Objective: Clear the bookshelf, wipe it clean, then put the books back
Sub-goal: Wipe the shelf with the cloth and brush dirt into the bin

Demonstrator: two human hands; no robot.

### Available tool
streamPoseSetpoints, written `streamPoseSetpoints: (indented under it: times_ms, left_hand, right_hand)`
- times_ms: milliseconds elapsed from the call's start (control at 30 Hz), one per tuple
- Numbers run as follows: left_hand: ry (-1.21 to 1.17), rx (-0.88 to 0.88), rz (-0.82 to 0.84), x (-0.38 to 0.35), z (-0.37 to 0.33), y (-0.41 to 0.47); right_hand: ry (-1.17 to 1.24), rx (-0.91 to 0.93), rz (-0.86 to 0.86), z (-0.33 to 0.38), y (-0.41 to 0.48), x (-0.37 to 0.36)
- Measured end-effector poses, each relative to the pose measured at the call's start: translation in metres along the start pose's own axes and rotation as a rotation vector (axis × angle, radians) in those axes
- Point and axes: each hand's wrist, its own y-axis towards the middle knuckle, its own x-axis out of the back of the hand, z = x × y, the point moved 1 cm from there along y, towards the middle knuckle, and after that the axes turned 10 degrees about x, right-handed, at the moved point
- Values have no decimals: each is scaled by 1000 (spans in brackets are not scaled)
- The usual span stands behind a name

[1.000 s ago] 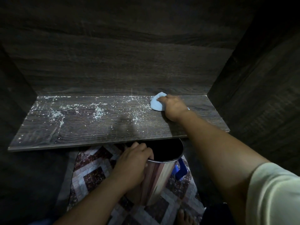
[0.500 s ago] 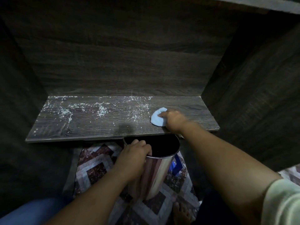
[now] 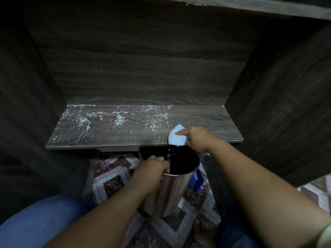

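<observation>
The rim of a steel bin (image 3: 172, 192) is gripped by the left hand (image 3: 150, 174), fingers curled over it, just below the shelf (image 3: 125, 135). At the shelf's front edge, a pale blue cloth (image 3: 176, 138) is clutched and pressed down by the right hand (image 3: 198, 140). Farther back and leftward, white specks (image 3: 120, 119) are scattered across the board.

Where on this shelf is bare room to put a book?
The clean strip of shelf between the cloth and the right wall is bare. White crumbs cover its left and middle. The front edge is crowded by the right hand, the cloth and the bin.
</observation>
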Motion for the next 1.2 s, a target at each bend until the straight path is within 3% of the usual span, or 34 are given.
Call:
streamPoseSetpoints:
  times_ms: [267, 400, 600, 1033, 1200]
  left_hand:
    - [4, -31, -6, -7, 0, 4]
    - [4, -33, -3, -9, 2, 3]
    - [-5, -43, -16, -8, 4, 0]
    - [-15, -59, -52, -17, 17, -13]
    - [2, -77, -56, -17, 18, -14]
  right_hand:
    - [-19, -46, -265, -10, 24, 2]
    - [-87, -83, -166, -12, 32, -11]
    - [-139, 46, -82, 6, 25, -18]
    - [9, 78, 43, 28, -3, -5]
    - [58, 22, -156, 30, -7, 5]
